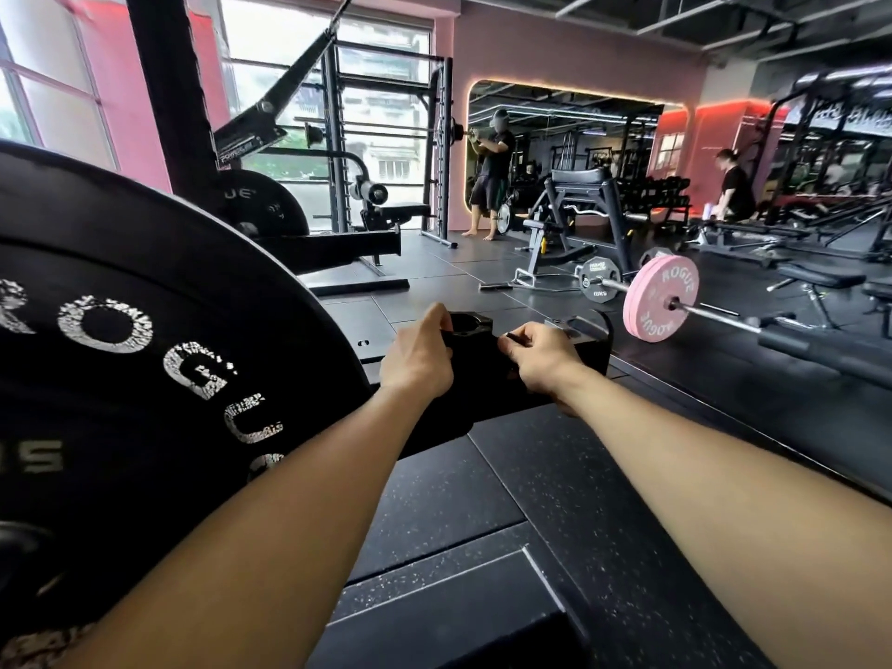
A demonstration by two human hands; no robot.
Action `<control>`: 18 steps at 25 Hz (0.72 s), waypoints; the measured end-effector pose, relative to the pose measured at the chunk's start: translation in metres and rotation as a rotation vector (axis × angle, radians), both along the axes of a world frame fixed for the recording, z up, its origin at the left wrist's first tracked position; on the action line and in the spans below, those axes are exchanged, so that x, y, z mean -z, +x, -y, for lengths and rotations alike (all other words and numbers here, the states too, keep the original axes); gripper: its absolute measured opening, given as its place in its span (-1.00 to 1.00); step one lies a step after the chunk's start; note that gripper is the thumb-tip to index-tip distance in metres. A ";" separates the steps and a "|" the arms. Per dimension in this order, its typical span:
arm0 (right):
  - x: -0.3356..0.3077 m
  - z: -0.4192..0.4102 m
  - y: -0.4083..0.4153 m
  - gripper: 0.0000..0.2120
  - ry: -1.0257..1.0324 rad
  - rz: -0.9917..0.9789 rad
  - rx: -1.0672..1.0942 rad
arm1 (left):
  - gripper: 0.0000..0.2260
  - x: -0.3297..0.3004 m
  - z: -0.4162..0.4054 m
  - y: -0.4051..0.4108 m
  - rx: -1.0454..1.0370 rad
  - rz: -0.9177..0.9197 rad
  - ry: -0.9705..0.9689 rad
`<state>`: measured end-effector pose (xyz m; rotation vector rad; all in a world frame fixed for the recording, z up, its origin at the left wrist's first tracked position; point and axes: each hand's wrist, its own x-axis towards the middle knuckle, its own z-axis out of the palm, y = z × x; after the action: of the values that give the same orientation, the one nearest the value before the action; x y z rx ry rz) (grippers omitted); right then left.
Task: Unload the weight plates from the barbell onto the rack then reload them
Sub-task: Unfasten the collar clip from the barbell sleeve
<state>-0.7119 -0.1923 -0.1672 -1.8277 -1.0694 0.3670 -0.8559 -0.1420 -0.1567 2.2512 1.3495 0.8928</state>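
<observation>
A large black weight plate (145,379) with worn white ROGUE lettering fills the left of the view, close to me. In front of it a black barbell collar (470,330) sits between my hands. My left hand (417,354) grips the collar's left side with curled fingers. My right hand (543,357) pinches the collar's thin lever at its right side. The barbell sleeve under the collar is hidden by my hands. Another black plate (270,205) hangs on the rack upright (164,99) behind.
A second barbell (714,313) with pink plates (661,304) lies on the floor to the right. Benches and machines stand beyond it. A person stands at the mirror far ahead, another sits far right. Black rubber platform tiles lie under my arms.
</observation>
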 end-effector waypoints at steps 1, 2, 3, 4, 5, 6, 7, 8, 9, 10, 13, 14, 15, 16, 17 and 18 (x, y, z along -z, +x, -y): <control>0.000 -0.001 0.000 -0.82 0.001 0.007 0.004 | -0.76 -0.001 0.000 0.000 -0.001 -0.004 -0.011; 0.001 -0.002 0.001 -0.80 -0.004 0.018 0.006 | -0.74 -0.001 0.001 0.000 0.005 -0.010 -0.020; 0.001 0.000 0.001 -0.76 -0.016 0.028 0.006 | -0.69 -0.001 0.005 0.000 0.020 -0.013 -0.027; 0.002 0.003 0.000 -0.70 -0.022 0.030 0.008 | -0.63 0.000 0.010 -0.002 0.047 -0.010 -0.031; 0.004 0.009 -0.002 -0.64 -0.021 0.023 0.011 | -0.58 0.001 0.016 -0.004 0.077 0.000 -0.036; 0.005 0.016 -0.004 -0.58 -0.019 0.029 0.022 | -0.56 0.001 0.024 -0.006 0.092 0.010 -0.040; 0.005 0.024 -0.007 -0.53 -0.018 0.059 0.039 | -0.56 0.002 0.032 -0.009 0.087 0.012 -0.039; 0.005 0.033 -0.011 -0.50 -0.017 0.105 0.054 | -0.59 0.003 0.042 -0.013 0.072 -0.001 -0.035; 0.004 0.042 -0.015 -0.49 -0.006 0.147 0.056 | -0.62 0.004 0.052 -0.018 0.060 -0.022 -0.027; 0.002 0.052 -0.020 -0.49 0.007 0.173 0.045 | -0.65 0.006 0.061 -0.023 0.064 -0.042 -0.018; 0.000 0.085 -0.040 -0.50 0.000 0.213 -0.010 | -0.71 0.010 0.094 -0.043 0.144 -0.070 -0.008; 0.000 0.099 -0.048 -0.50 -0.009 0.227 -0.025 | -0.71 0.009 0.105 -0.052 0.155 -0.071 0.007; 0.000 0.114 -0.057 -0.50 -0.013 0.240 -0.039 | -0.71 0.008 0.116 -0.062 0.158 -0.065 0.023; -0.001 0.130 -0.066 -0.50 -0.015 0.253 -0.051 | -0.70 0.005 0.128 -0.072 0.159 -0.056 0.034; -0.001 0.147 -0.075 -0.49 -0.018 0.270 -0.063 | -0.70 0.003 0.139 -0.084 0.156 -0.053 0.042; -0.002 0.164 -0.084 -0.49 -0.027 0.285 -0.077 | -0.69 0.001 0.152 -0.096 0.147 -0.059 0.044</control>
<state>-0.7954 -0.3568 -0.1654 -1.9049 -1.3382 0.1685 -0.9517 -0.2942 -0.1576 2.3921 1.1815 0.8184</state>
